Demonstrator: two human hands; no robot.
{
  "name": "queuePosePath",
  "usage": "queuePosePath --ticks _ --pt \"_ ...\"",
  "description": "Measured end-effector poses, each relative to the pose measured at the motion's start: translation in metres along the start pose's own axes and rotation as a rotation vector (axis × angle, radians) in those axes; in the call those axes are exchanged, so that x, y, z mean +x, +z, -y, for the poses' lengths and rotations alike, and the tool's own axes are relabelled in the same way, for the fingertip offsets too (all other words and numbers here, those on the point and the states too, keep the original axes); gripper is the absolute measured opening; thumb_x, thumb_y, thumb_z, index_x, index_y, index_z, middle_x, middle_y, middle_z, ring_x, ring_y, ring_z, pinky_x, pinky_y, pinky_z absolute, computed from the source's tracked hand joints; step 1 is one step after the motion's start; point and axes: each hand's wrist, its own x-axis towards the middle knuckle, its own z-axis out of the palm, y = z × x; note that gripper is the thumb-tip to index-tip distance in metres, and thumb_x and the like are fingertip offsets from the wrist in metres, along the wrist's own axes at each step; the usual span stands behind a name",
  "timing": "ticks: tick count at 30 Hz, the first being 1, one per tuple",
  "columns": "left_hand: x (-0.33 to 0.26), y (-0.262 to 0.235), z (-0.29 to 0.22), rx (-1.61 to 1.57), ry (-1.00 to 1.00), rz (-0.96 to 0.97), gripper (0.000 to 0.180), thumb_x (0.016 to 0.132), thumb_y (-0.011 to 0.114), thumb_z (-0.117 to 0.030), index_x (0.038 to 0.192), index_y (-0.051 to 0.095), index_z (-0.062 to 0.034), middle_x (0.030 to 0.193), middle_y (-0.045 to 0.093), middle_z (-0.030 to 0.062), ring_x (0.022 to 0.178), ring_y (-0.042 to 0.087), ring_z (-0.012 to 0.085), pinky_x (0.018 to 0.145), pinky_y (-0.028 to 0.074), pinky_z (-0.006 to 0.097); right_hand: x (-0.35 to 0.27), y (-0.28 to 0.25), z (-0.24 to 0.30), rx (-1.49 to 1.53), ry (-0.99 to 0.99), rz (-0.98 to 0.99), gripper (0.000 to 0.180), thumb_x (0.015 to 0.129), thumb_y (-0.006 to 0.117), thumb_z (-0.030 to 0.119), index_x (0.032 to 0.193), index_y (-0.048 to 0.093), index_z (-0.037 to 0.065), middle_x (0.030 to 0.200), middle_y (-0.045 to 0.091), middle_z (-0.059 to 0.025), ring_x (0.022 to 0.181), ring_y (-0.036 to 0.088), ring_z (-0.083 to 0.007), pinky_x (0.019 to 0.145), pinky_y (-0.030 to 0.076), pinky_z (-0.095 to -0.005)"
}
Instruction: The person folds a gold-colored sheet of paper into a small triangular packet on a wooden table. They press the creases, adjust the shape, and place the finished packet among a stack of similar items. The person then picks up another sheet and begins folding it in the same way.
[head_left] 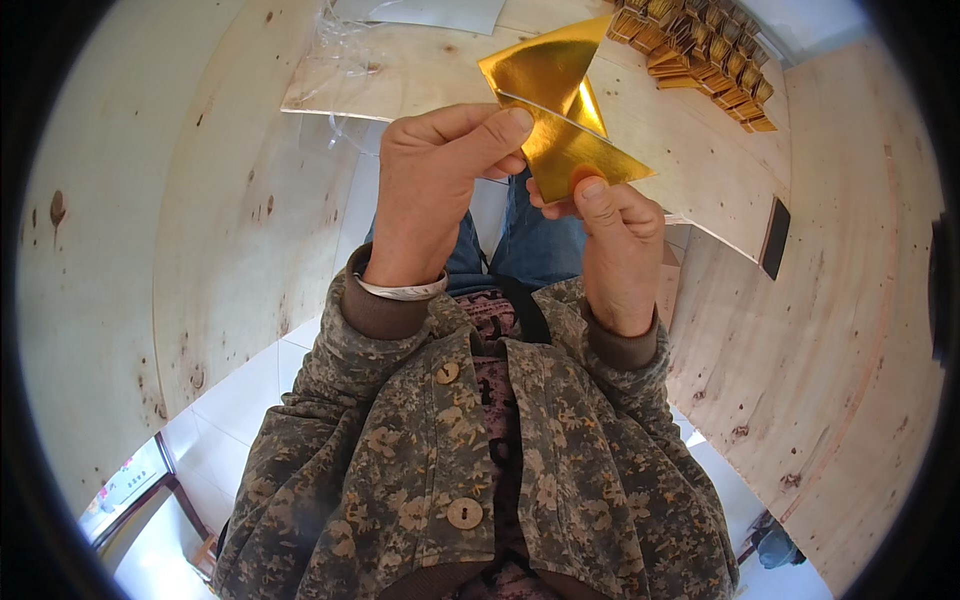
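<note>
Gold Foil Sheet point(552, 82) Held in Two Bare Hands Above the Lap

A person in a patterned jacket point(390, 490) with large round buttons grips a folded, mirror-bright gold foil sheet from both sides, near the front edge of a pale wooden board point(420, 80). The left hand point(435, 160) pinches the sheet's left edge, thumb in front and fingers curled beneath. The right hand point(622, 235) holds the lower right part, its thumb pressed flat on the front face and its fingers tucked behind. Between the two, the foil is raised and tilted, with a pointed flap at the top, another point at the right and a pale edge running diagonally across it.

A silvery bracelet point(402, 292) circles the left wrist, just above a brown cuff point(380, 312). Blue jeans point(545, 235) show below the hands.

On the board's far right lie rows of what appear to be folded gold pieces point(700, 60), though the curved view leaves their exact form unclear. At its far left, clear plastic film point(345, 50) lies crumpled near a pale sheet point(450, 12). A black strip point(775, 238) marks the board's near right corner.
</note>
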Motion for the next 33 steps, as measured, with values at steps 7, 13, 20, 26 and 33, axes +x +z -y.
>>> queuePosePath --ticks 7,13,20,26,33 --pt "-0.001 0.002 0.002 -0.025 -0.009 0.002 0.019 0.091 0.077 -0.016 0.100 0.078 0.0010 0.079 0.073 0.0063 0.068 0.065 0.0091 0.067 0.053 0.022 -0.004 -0.004 -0.003 0.042 -0.001 -0.001 0.032 0.100 0.065 0.025 0.092 0.073 -0.005 0.096 0.075 -0.0183 0.090 0.072 -0.0252 0.087 0.053 -0.0354" --pt "0.000 -0.001 -0.001 0.003 -0.011 -0.050 0.020 0.091 0.077 -0.017 0.101 0.078 0.0007 0.081 0.074 0.0061 0.069 0.065 0.0089 0.067 0.053 0.021 -0.001 0.000 0.004 -0.100 -0.045 -0.244 0.025 0.099 0.068 0.017 0.115 0.070 -0.002 0.107 0.071 -0.0099 0.094 0.063 -0.0141 0.084 0.050 -0.0297" --pt "-0.001 0.004 0.006 0.208 0.060 -0.025 0.021 0.092 0.076 -0.016 0.105 0.077 0.0008 0.084 0.074 0.0053 0.073 0.066 0.0085 0.065 0.052 0.022 0.004 0.004 0.021 -1.069 -0.755 -0.387 0.037 0.086 0.075 0.009 0.123 0.071 0.003 0.130 0.064 -0.0138 0.128 0.050 -0.0329 0.105 0.041 -0.0415" --pt "-0.007 0.009 0.010 0.151 0.135 0.017 0.020 0.091 0.077 -0.016 0.105 0.077 -0.0013 0.083 0.074 0.0040 0.073 0.065 0.0082 0.062 0.050 0.022 0.011 0.017 0.015 -1.235 -0.868 -0.316 0.033 0.084 0.076 0.011 0.117 0.075 0.005 0.139 0.059 -0.0153 0.137 0.043 -0.0393 0.110 0.036 -0.0442" --pt "-0.006 0.013 0.016 0.057 0.166 0.113 0.019 0.091 0.078 -0.016 0.104 0.078 -0.0027 0.082 0.073 0.0045 0.073 0.064 0.0086 0.060 0.049 0.022 0.016 0.011 0.021 -0.993 -0.772 -0.330 0.019 0.078 0.083 0.013 0.091 0.072 0.006 0.131 0.061 -0.0136 0.133 0.045 -0.0382 0.105 0.038 -0.0468"
